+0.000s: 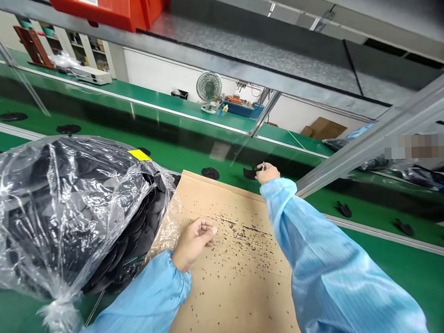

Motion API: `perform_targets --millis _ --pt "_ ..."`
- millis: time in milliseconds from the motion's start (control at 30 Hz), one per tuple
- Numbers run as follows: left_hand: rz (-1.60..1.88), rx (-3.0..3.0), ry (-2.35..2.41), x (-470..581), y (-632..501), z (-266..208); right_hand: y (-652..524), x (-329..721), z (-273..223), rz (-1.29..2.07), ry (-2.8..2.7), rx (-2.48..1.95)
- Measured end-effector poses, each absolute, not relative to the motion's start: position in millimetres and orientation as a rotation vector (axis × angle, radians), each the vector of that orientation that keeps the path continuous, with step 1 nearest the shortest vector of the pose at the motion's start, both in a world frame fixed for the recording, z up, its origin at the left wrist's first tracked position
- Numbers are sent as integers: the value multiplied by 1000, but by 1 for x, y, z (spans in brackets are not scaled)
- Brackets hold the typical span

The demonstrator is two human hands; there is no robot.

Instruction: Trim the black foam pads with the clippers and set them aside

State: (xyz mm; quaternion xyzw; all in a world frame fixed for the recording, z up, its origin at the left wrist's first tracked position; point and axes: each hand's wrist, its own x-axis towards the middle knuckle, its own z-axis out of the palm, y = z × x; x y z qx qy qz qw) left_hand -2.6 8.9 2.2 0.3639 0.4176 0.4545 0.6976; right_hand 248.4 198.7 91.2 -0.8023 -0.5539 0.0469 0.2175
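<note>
My left hand [196, 239] hovers low over a brown cardboard sheet [226, 288], its fingers curled in with the thumb against them. Whether anything small is between those fingers cannot be seen. Beyond the sheet's far edge, my right hand [269, 173] reaches over the green belt [185, 155]. A flat black piece [249, 173] is at its closed fingertips, and a small shiny metal item [263, 166] shows between the fingers. Many tiny black scraps [246, 236] are scattered across the cardboard. To the left, a clear plastic bag [63, 201] bulges with round black pieces [151, 227].
Another black piece [210, 173] lies on the belt left of my right hand, with several more along it. A slanted metal post [338, 148] stands on the right. Overhead runs a metal shelf [276, 53] bearing a red bin [110, 10]. A fan [209, 87] stands farther back.
</note>
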Motion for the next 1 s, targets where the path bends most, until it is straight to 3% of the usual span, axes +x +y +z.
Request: perform_targets --millis 133,367,433,600,800,1000 --pt "1137 801 927 -3 10 -2 149 210 92 608 -1426 -1857" --pt "1357 780 800 -4 14 -3 36 138 44 1456 -1045 -1181" --pt "1340 746 782 -6 15 -4 19 130 36 1374 -1042 -1155" --pt "1326 571 846 -12 17 -6 17 145 13 549 -1087 -1259" --pt "1370 622 865 -7 17 -9 25 160 -17 538 -1221 -1473" --pt "1532 797 969 -8 22 -17 11 149 -7 435 -1634 -1382"
